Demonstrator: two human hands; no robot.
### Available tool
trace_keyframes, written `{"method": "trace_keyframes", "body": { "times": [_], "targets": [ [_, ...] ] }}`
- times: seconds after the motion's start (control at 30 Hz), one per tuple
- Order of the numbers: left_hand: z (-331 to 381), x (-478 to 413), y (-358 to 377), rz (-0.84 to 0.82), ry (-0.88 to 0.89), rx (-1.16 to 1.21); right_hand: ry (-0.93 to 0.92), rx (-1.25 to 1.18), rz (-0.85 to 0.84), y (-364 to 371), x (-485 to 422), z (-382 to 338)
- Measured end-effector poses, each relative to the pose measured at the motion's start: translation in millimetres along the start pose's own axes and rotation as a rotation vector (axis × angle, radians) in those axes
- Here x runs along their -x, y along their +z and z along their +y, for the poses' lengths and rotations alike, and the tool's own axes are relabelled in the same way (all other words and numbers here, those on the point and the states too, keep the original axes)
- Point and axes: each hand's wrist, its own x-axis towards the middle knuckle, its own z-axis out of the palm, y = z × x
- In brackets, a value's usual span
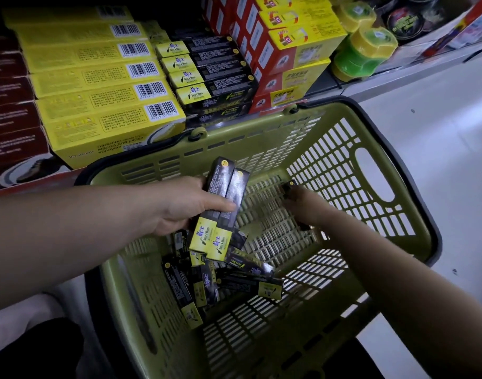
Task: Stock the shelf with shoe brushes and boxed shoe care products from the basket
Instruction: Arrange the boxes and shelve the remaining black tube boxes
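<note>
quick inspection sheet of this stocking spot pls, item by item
surface: shelf, its front packed with boxed stock
job's things: green basket in front of the shelf; loose boxes piled in its near left part; matching stack already on the shelf; no brushes seen
clutter: nothing seen
grips: left hand holds two black-and-yellow boxes over the basket; right hand grips a dark box over the basket's far side
cables: nothing seen
surroundings: yellow boxes, red-and-yellow boxes and green jars on the shelf; pale floor to the right
</note>
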Motion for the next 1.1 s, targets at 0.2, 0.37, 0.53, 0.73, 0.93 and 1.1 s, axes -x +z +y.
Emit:
{"method": "trace_keyframes", "body": {
  "times": [0.2,0.37,0.53,0.73,0.93,1.1],
  "targets": [
    [0,-1,-1,0.034,0.027,-0.035,0.301,0.095,0.089,33,-46,40],
    [-5,0,1,0.110,0.172,-0.125,0.200,-0.120,-0.165,19,-22,12],
    [-5,15,11,0.166,0.317,-0.156,-0.089,-0.648,-0.201,-15,57,-38],
    [16,47,8,0.175,0.536,-0.017,-0.214,-0.896,-0.052,-23,98,-84],
    [28,65,-14,0.234,0.592,0.092,-0.291,-0.908,-0.133,-54,95,-126],
    [42,73,-39,0.284,0.577,0.178,-0.387,-0.829,-0.192,-69,86,-169]
  ]
}}
